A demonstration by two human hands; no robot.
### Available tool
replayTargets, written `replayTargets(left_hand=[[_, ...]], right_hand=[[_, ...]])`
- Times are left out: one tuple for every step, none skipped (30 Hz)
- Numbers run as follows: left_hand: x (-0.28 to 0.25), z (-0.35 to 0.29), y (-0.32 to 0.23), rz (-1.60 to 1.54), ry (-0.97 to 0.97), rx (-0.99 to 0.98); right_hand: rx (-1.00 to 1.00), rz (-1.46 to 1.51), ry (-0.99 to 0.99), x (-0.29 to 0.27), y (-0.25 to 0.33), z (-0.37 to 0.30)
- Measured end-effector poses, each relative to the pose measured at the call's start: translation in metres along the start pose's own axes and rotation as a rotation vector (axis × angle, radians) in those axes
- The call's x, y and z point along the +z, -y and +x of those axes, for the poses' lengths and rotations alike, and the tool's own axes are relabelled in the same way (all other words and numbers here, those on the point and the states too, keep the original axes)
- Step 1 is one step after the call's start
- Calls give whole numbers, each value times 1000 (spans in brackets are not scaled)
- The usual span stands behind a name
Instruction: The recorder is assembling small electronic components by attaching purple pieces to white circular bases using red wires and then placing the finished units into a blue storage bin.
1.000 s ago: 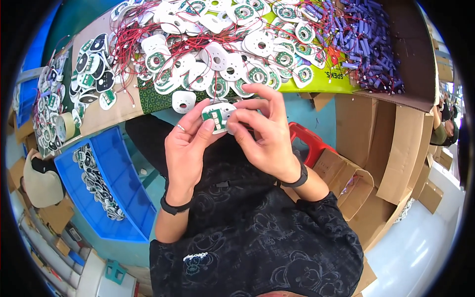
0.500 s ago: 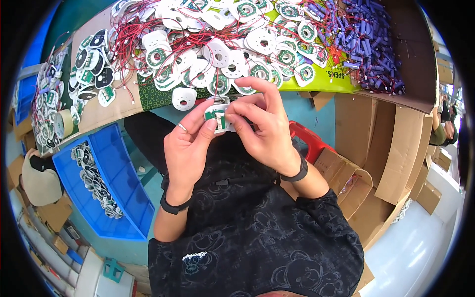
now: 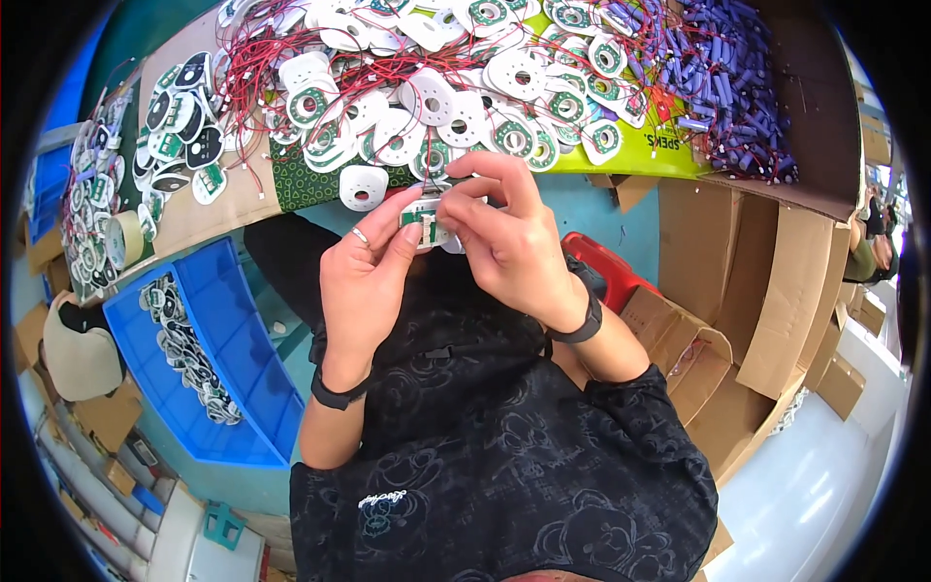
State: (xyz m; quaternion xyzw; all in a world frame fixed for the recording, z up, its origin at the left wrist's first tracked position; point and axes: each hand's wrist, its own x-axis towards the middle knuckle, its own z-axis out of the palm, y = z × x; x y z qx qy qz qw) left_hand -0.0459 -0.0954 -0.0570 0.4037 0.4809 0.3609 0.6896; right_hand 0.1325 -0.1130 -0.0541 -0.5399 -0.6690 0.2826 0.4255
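Between my two hands, just off the table's near edge, is a small white part with a green circuit board (image 3: 419, 219). My left hand (image 3: 370, 267) grips its left side, thumb lying on the board. On its right side the thumb and index finger of my right hand (image 3: 509, 233) pinch together at white connectors; what exactly they hold is hidden by the fingers. A white plate with a round hole (image 3: 363, 188) lies at the table edge beyond my left fingers. Past it spreads a heap of white plates with ring-shaped green boards (image 3: 427, 97) and red wires (image 3: 378, 66).
Purple cylindrical cells (image 3: 722, 87) with wires fill a cardboard box at the far right. Black-and-green boards (image 3: 189, 126) and a tape roll (image 3: 123, 241) lie on the left. A blue bin (image 3: 233, 330) holds finished-looking parts below. A red stool (image 3: 611, 272) and cartons (image 3: 718, 281) stand right.
The board in my hands has tilted slightly, and my right fingers have shifted a little up and left over it. Both hands keep their grip.
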Motion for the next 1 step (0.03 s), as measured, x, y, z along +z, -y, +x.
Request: replayTargets(left_hand=[[-3, 0, 1, 53, 8, -10]], right_hand=[[-6, -26, 8, 1, -2, 0]])
